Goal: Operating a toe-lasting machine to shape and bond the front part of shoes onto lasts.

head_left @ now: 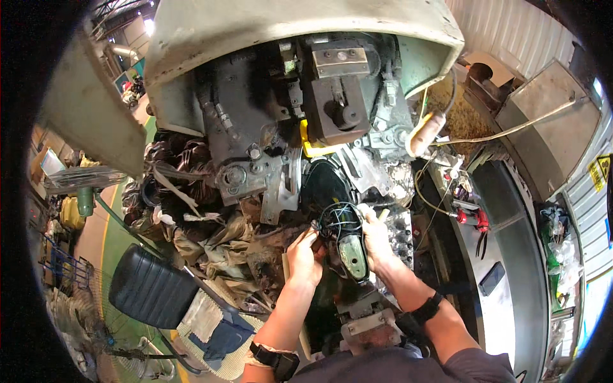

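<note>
A black shoe upper (324, 183) sits with its toe toward the machine, and the green last (352, 256) shows in its heel opening. Loose laces (341, 218) lie tangled across its middle. My left hand (305, 256) is closed at the shoe's left side, with its fingertips by the laces. On the opposite side, my right hand (377, 237) grips the shoe's edge; something white shows at its fingertips. The underside of the shoe is hidden. Beyond the toe stand the machine's metal plates (281, 191) and a yellow bracket (313, 143).
A pale machine hood (306, 18) arches overhead. A wooden-handled tool (426, 134) hangs at the right. Farther right, a phone (491, 279) lies on a bench (504, 313) with a red fitting (472, 219). A black-backed chair (152, 281) stands left, near crumpled brown material (223, 239).
</note>
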The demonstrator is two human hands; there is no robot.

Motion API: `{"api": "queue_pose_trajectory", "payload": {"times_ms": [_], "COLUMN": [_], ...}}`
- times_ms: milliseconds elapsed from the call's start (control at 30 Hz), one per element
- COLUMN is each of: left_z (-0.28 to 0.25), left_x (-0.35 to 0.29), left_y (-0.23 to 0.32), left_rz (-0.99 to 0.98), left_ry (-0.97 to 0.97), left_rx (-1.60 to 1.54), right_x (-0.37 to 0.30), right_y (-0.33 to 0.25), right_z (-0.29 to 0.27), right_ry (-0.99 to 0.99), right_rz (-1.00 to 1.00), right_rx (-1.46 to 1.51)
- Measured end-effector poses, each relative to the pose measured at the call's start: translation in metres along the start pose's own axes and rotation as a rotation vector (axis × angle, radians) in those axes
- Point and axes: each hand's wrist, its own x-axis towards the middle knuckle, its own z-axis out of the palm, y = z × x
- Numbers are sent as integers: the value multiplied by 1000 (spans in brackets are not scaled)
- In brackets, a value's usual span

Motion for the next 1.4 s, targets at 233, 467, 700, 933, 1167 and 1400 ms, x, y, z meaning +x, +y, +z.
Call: {"api": "queue_pose_trajectory", "payload": {"times_ms": [233, 467, 700, 933, 1167, 1400], "left_z": [-2, 3, 3, 4, 5, 12], "left_x": [19, 41, 54, 50, 37, 26], "left_y": [-29, -69, -81, -81, -79, -63], "left_rz": [107, 536, 490, 580, 564, 462], "left_ry": [92, 143, 269, 233, 241, 274], "left_rx": [-107, -123, -96, -44, 20, 74], "right_x": [18, 37, 37, 44, 27, 18], "right_y": [7, 34, 43, 51, 33, 21], "right_z": [-13, -30, -34, -42, -34, -18], "right_ry": [45, 144, 66, 97, 8, 40], "right_rz": [83, -84, -106, -14, 18, 53], "right_rx": [-30, -237, -113, -93, -101, -58]}}
